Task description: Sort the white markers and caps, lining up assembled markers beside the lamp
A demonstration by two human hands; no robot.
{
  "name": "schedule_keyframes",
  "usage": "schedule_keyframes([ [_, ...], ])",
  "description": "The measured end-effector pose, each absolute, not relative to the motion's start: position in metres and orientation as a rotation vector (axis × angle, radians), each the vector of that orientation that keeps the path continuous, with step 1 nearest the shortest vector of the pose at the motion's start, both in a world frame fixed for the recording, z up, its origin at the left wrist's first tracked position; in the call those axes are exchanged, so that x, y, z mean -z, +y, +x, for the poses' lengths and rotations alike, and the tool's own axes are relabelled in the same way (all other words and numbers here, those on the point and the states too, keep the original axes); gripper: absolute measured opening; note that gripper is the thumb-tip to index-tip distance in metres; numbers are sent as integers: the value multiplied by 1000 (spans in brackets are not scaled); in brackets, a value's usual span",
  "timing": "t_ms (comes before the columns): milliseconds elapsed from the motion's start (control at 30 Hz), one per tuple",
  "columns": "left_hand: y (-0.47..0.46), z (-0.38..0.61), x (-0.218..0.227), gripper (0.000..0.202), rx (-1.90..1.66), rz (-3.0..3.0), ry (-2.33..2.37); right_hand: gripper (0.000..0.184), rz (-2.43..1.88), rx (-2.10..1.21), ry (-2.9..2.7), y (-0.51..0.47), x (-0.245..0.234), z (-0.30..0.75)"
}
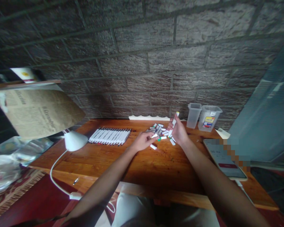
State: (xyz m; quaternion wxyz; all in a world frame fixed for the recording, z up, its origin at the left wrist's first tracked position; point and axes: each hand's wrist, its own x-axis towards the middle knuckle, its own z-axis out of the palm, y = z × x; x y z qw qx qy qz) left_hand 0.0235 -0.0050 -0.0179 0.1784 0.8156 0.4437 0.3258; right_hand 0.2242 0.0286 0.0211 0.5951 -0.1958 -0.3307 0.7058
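- Right hand [179, 130]: fingers curled closed around a white marker [174, 122], tilted, its yellow end poking up past the thumb.
- Left hand [142, 141]: thumb and fingertips pinched on a small white cap [154, 135].
- Heaped caps [164, 137] between both hands, near the table's [156, 170] back edge; one loose cap [153, 147] just below the left fingertips.
- Marker row [110, 136] left of the left hand, toward the back-left corner.
- Two clear containers [194, 116] at the back edge, right of the right hand.
- Tablet [223, 160] along the right edge.

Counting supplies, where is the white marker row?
In the head view, the white marker row lies left on the brown wooden desk, between the white lamp base and left hand.
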Motion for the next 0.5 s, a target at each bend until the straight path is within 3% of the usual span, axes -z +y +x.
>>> schedule_keyframes([
  [167, -7, 25, 15, 35, -935, 2319, 1263, 68, -365, -1749, -741, 26, -30, 237],
  [500, -7, 25, 15, 36, -932, 2323, 1283, 64, -283, -1733, -792, 28, -28, 245],
])
